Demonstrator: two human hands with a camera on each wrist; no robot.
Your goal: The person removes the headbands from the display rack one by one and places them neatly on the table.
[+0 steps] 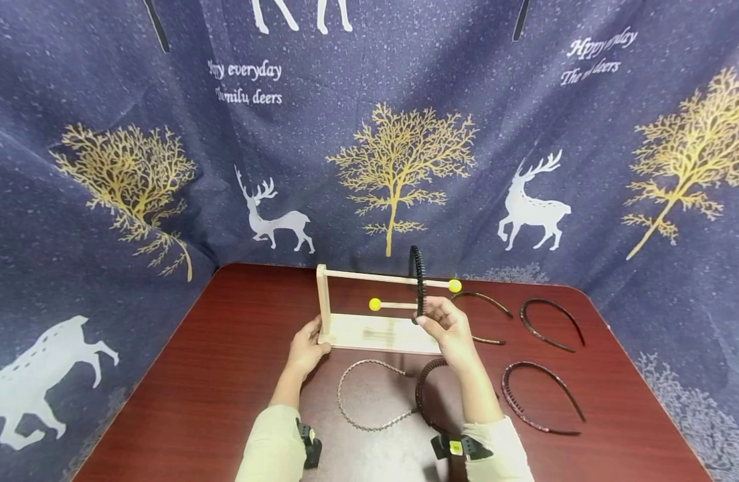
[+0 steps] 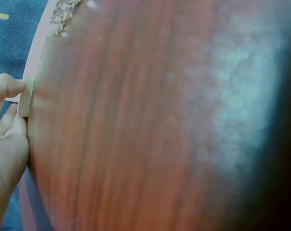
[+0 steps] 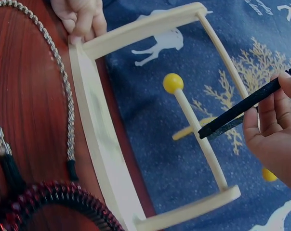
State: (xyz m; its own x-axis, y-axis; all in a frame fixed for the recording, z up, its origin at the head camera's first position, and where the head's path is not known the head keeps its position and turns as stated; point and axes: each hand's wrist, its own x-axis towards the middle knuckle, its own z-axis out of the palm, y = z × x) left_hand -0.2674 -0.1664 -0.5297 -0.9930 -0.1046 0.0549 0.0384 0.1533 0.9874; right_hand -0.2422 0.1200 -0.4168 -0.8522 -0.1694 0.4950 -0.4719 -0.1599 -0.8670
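A pale wooden rack (image 1: 381, 333) stands on the table, its two rods tipped with yellow balls. My left hand (image 1: 305, 349) grips the left corner of its base; in the left wrist view the thumb and fingers (image 2: 6, 87) lie on either side of the wood. My right hand (image 1: 450, 331) pinches a black toothed headband (image 1: 419, 274) near one end, holding it upright. In the head view the headband crosses the upper rod. In the right wrist view its ends (image 3: 208, 131) overlap the lower, shorter rod (image 3: 196, 125).
In front of the rack lie a silver braided headband (image 1: 339, 395) and a dark red beaded headband (image 1: 420, 395), partly hidden by my right forearm. Several more headbands lie to the right, among them a pinkish one (image 1: 507, 388) and a brown one (image 1: 524, 318). A patterned cloth (image 1: 357, 221) hangs behind the table.
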